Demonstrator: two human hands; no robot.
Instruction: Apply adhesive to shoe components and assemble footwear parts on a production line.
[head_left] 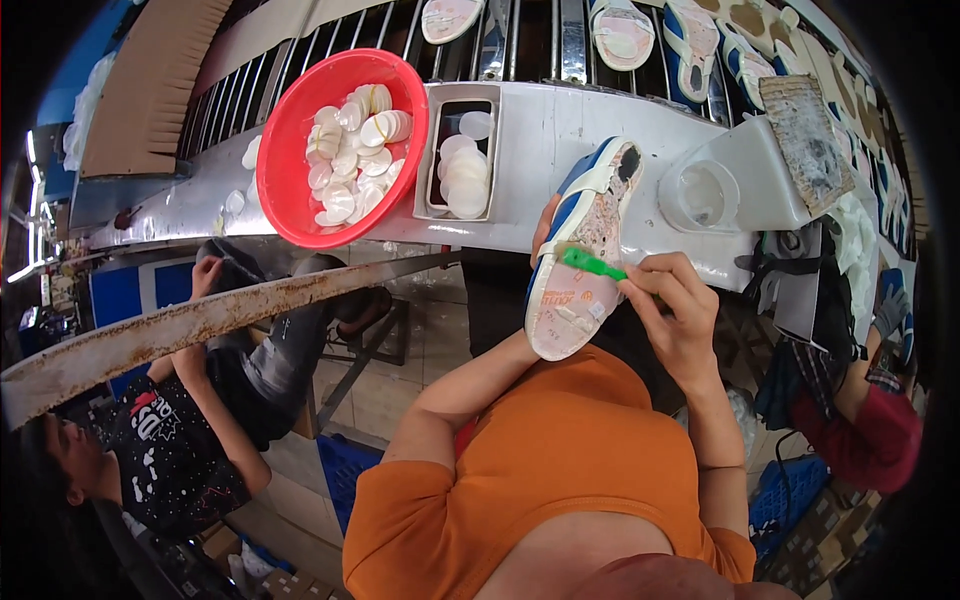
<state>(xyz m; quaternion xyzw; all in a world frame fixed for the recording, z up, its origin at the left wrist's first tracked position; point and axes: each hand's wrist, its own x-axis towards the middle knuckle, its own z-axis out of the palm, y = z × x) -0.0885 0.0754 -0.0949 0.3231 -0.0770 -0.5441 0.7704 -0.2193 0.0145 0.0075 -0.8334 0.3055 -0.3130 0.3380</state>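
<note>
My left hand [546, 222] is closed around the side of a blue and white shoe [562, 318], and most of that hand is hidden behind it. The shoe is tilted over the bench edge, its inside facing up, with a pale pink, printed, stained insole and a white strap across it. Between the thumb and fingers of my right hand [676, 305] is a small green-handled brush [597, 263]. Its head is over the insole near the strap and seems to touch it. A round translucent tub [700, 196] stands right of the shoe.
A red basin [420, 110] and a rectangular tray [424, 205] hold white discs. A white plastic container [765, 180] carries a crusted board [806, 140]. More shoes [622, 35] lie on the rollers beyond. Co-workers sit left [170, 450] and right [850, 430]; a rusty bar [220, 312] crosses the left.
</note>
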